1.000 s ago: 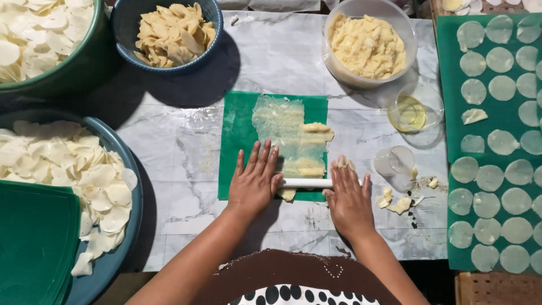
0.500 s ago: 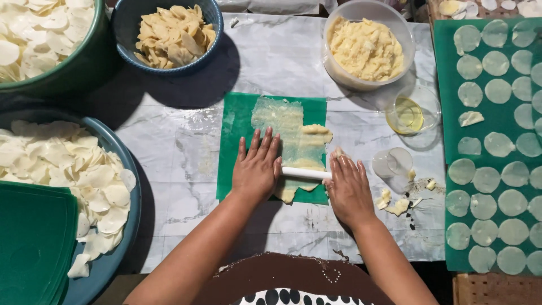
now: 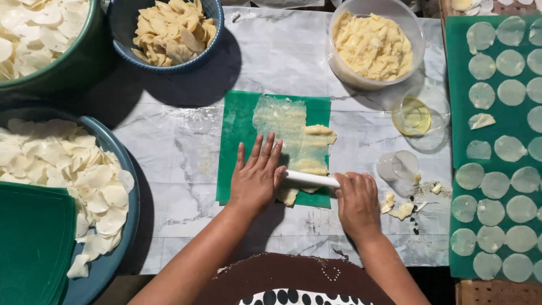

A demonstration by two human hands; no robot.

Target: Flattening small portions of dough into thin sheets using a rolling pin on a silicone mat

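A white rolling pin (image 3: 309, 179) lies across pale yellow dough (image 3: 307, 155) on a small green mat (image 3: 237, 124). The dough's far part is rolled thin and see-through. My left hand (image 3: 257, 176) rests flat with spread fingers on the pin's left end. My right hand (image 3: 355, 200) presses palm down on the pin's right end, fingers together. A small bit of dough (image 3: 288, 196) sticks out below the pin.
A clear tub of yellow dough (image 3: 372, 45) and a small glass bowl of oil (image 3: 419, 113) stand at the back right. A round clear cutter (image 3: 397, 167) and dough scraps (image 3: 402, 210) lie right of the mat. A green sheet (image 3: 460, 113) holds several thin discs. Bowls of chips (image 3: 169, 31) sit left.
Both hands and the rolling pin have moved slightly away from me, up over the dough, which is pressed flatter.
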